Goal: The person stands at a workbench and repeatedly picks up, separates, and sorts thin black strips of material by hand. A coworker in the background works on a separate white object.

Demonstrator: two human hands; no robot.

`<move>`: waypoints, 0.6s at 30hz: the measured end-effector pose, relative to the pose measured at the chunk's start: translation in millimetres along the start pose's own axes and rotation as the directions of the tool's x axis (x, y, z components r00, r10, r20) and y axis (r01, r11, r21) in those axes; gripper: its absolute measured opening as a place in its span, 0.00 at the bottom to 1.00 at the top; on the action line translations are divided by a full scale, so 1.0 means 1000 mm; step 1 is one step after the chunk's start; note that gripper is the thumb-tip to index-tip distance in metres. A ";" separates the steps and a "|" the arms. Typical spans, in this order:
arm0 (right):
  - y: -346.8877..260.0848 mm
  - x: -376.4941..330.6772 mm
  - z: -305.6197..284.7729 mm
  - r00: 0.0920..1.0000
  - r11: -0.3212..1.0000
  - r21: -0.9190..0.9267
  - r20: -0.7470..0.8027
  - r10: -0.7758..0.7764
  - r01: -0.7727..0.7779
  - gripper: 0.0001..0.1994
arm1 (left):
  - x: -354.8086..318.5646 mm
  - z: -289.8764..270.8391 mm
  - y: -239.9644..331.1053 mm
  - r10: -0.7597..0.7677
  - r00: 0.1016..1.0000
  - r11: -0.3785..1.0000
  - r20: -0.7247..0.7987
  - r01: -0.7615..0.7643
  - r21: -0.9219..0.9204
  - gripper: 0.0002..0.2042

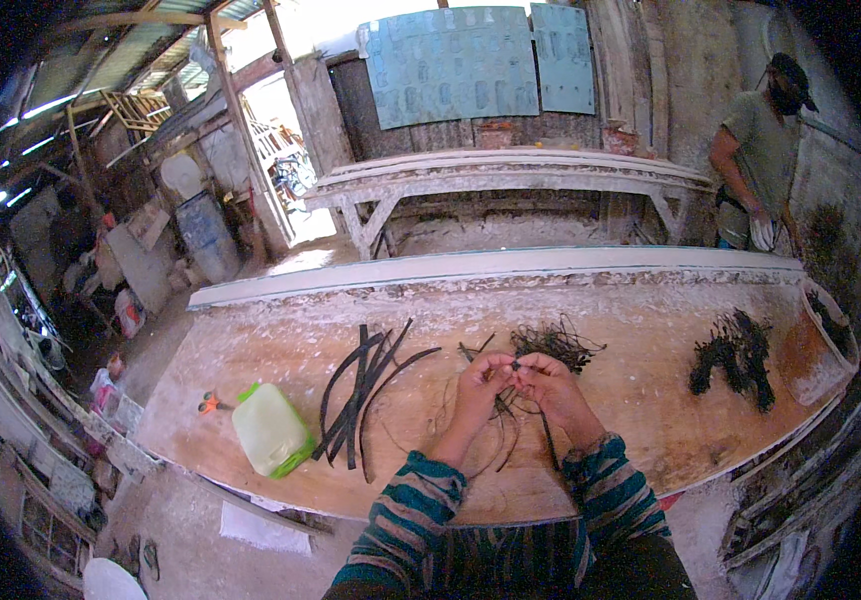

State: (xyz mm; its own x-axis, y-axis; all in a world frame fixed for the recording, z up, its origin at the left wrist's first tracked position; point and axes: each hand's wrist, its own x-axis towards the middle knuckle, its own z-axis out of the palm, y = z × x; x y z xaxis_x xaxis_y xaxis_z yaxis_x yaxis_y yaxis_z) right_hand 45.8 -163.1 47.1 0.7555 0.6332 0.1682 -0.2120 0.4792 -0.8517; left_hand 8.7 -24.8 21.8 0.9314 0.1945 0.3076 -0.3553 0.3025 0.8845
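While your left hand point(479, 380) and right hand point(543, 378) pinch one thin dark strip point(517, 366), finished bundles point(739, 355) lie far right; loose strips point(361, 395) wait left.

Seen from above, a person's left hand point(479, 385) and right hand point(551, 385) meet over a worn wooden table point(651, 420), fingertips pinching a thin dark strand point(514, 368) between them. Just beyond the hands lies a tangle of dark twigs point(554, 342). Left of the left hand lie black strips point(363, 395), then a pale green jug point(271, 430).
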 end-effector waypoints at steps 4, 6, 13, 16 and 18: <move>-0.004 -0.004 0.005 0.997 0.996 -0.083 -0.066 -0.043 0.037 0.04 | 0.000 0.001 -0.001 -0.003 1.000 1.000 -0.013 0.004 0.027 0.08; 0.003 0.000 -0.004 0.995 0.982 -0.171 -0.040 -0.092 0.084 0.04 | 0.001 -0.001 -0.002 -0.030 0.999 0.999 0.015 0.029 0.034 0.09; 0.005 0.002 -0.003 0.981 0.958 -0.245 -0.087 -0.171 0.145 0.08 | 0.003 -0.007 -0.001 -0.102 0.994 0.995 0.043 0.103 -0.014 0.09; 0.000 0.000 0.001 0.990 0.953 -0.285 -0.058 -0.129 0.107 0.09 | 0.000 -0.003 0.009 -0.132 0.989 0.991 0.073 0.132 0.004 0.06; 0.000 0.000 -0.004 0.994 0.922 -0.375 -0.016 -0.112 0.097 0.09 | 0.002 -0.004 0.008 -0.135 0.987 0.991 0.090 0.136 -0.007 0.06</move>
State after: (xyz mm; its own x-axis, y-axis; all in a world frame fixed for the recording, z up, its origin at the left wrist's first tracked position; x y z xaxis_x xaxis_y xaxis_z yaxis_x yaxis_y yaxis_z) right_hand 48.3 -165.4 44.9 0.7845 0.5657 0.2541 0.1105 0.2757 -0.9549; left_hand 7.1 -18.5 27.6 0.9741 0.0676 0.2159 -0.2260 0.3329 0.9155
